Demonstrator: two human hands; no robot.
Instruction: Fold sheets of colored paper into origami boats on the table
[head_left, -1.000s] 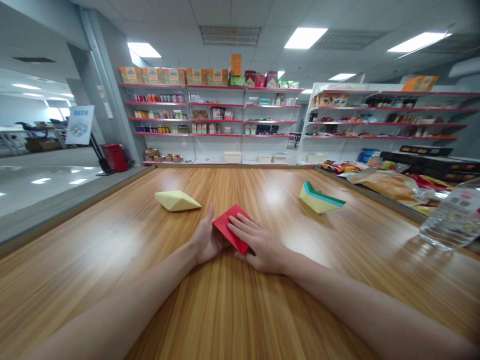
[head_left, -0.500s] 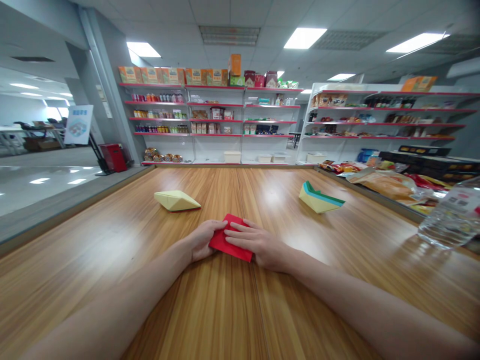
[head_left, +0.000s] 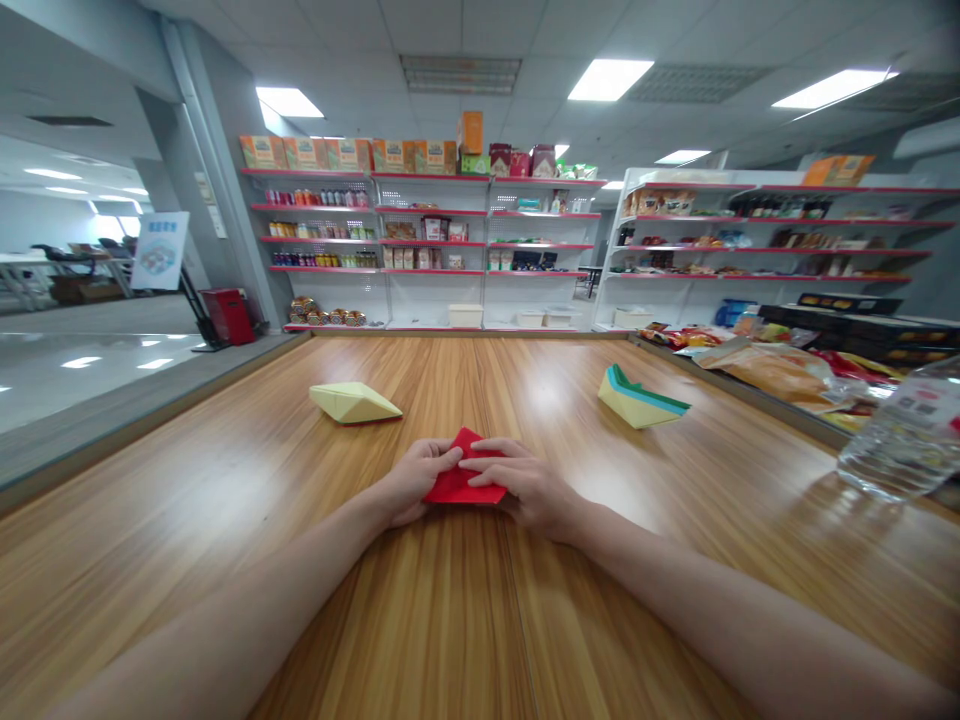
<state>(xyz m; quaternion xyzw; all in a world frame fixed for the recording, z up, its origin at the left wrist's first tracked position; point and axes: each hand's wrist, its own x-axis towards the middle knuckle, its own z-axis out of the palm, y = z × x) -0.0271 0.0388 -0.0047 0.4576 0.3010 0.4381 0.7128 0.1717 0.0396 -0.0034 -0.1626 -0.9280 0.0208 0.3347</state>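
A folded piece of red paper (head_left: 461, 487) is between my two hands, low over the middle of the wooden table. My left hand (head_left: 415, 482) grips its left side, with the thumb on top and the other fingers partly hidden. From the right, my right hand (head_left: 525, 485) holds the paper, its fingers lying across the upper face and its thumb out of sight. Beyond them to the left lies a pale yellow folded paper shape (head_left: 354, 402). Farther right sits a paper boat (head_left: 641, 397) with yellow, blue and green layers.
A clear plastic bottle (head_left: 904, 430) stands at the right edge of the table (head_left: 420, 620). Packaged snacks (head_left: 780, 370) lie beyond that edge. Stocked shelves (head_left: 431, 245) line the back, and a sign board (head_left: 160, 250) stands at the left.
The red paper has turned between my hands, so its lower edge now runs nearly level. My left thumb and right fingers have shifted on it. The other paper shapes stay put.
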